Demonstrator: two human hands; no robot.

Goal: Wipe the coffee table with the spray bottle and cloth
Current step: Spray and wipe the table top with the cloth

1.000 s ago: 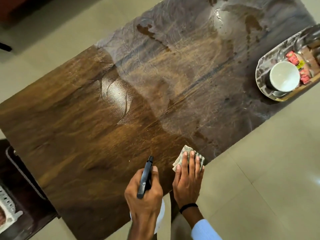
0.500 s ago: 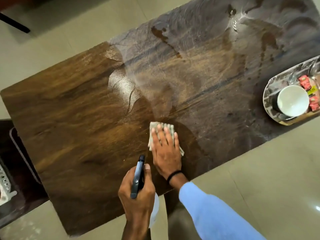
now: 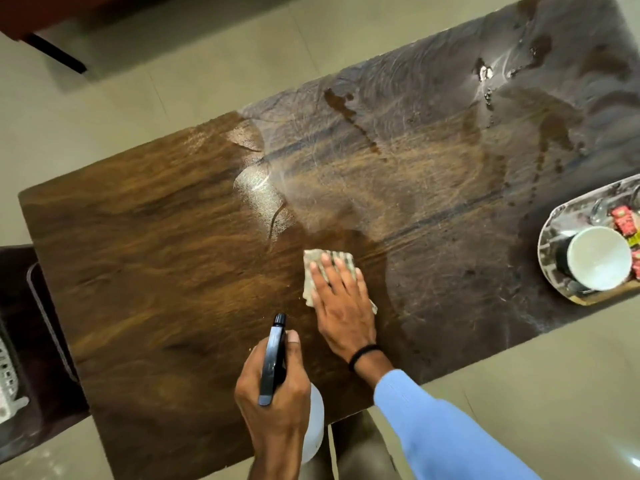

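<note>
The cloth (image 3: 329, 268) is being pressed flat onto the coffee table (image 3: 156, 254) by the right hand (image 3: 343, 303), whose fingers (image 3: 327, 271) are being held spread wide across the folded fabric; only the far edge and a near corner of the cloth are being left uncovered. A black band (image 3: 363, 353) is being worn at that wrist, above a light blue sleeve (image 3: 443, 434). Just to the left of it, the spray bottle (image 3: 273, 362) is being gripped by the left hand (image 3: 273, 389), closed around its neck, with the black nozzle being pointed away over the tabletop. Beyond the cloth, the wood is being shown wet and streaked. Well off to the right of the right hand, a white cup (image 3: 599, 263) is being carried on a shiny tray (image 3: 554, 230) at the table's edge.
</note>
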